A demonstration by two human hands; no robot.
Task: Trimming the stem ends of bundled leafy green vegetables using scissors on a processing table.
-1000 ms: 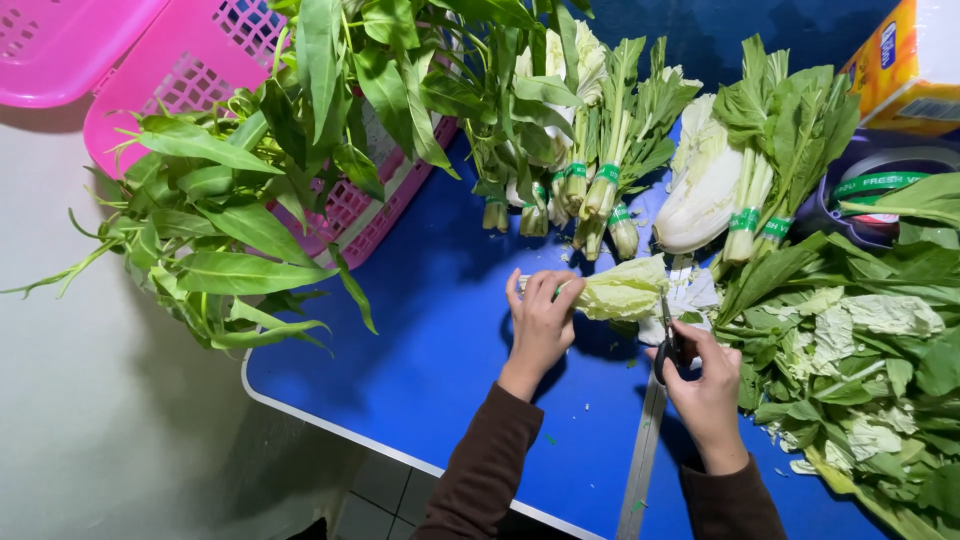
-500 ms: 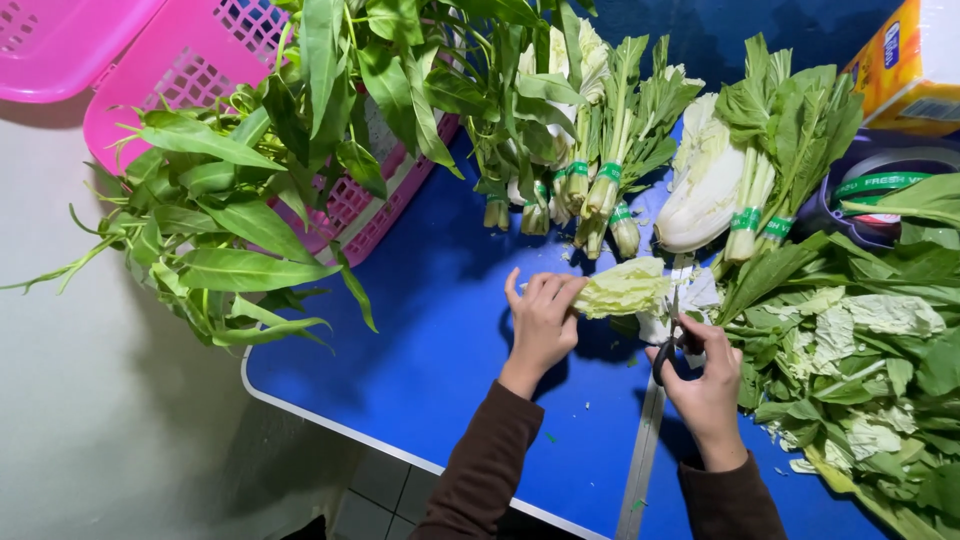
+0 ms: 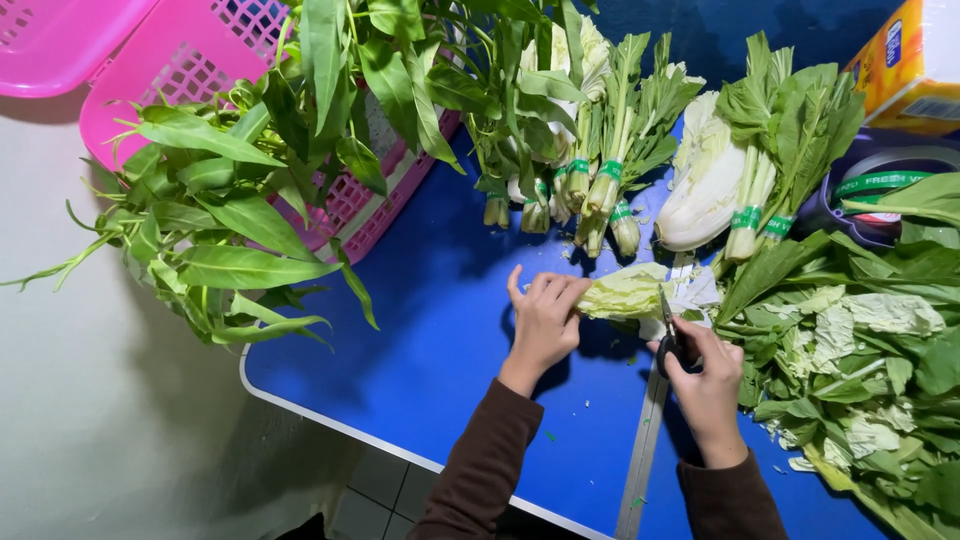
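Left hand (image 3: 545,318) grips one end of a pale green cabbage piece (image 3: 625,293), fingers wrapped over its top, pinning it to the blue table (image 3: 430,330). Right hand (image 3: 705,385) is clenched through the handles of a pair of scissors (image 3: 668,325), whose blades point up at the cut end of the cabbage piece, just beside a scrap of white stalk.

Going by size: the blue table takes up most of the view. On its left edge sits a pink basket (image 3: 130,110) spilling long-leaved greens (image 3: 220,230) over the rim. Along the far side lie bundled greens (image 3: 590,170) tied with green bands, then a whole pale cabbage (image 3: 705,175) and another banded bunch (image 3: 780,150). To the right a heap of trimmed leaves (image 3: 860,350) spreads beside the right hand. A yellow box (image 3: 905,65) sits at the top right corner, with a roll of green tape (image 3: 880,185) below it. A metal strip (image 3: 645,450) runs down the table between the two forearms.

To cut well here, I judge the left fingers should stay back from the blades, holding the piece flat and steady, while the scissors close squarely across the stalk end rather than at a slant. Small bites should keep the leaf from tearing and the offcuts falling toward the heap.
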